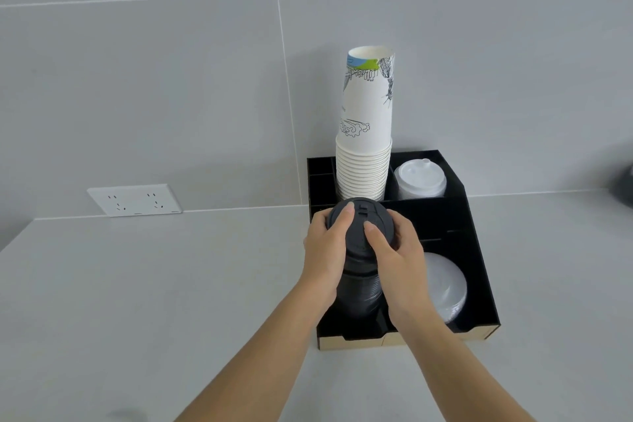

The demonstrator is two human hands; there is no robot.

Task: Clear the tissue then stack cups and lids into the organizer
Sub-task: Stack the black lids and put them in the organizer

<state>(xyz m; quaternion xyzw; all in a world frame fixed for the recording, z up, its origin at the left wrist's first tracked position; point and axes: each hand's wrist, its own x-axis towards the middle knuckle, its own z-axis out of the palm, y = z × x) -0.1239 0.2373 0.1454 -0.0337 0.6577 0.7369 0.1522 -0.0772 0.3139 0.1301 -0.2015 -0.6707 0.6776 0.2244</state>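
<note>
Hands, our left hand (323, 245) and right hand (394, 260), clasp glossy black lid stack (359, 271) in black organizer (479, 271); paper cups (364, 134) tower behind.

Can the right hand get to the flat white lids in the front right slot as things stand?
Probably yes, once it lets go. The right hand is wrapped around the black lid stack together with the left hand. The flat white lids lie just beside it, uncovered, in the organizer.

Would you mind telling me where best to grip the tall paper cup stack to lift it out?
Probably grip the paper cup stack low on the printed wall, just above the nested rims, from left and right; it stands upright, inverted and tapering upward, in the organizer.
</note>
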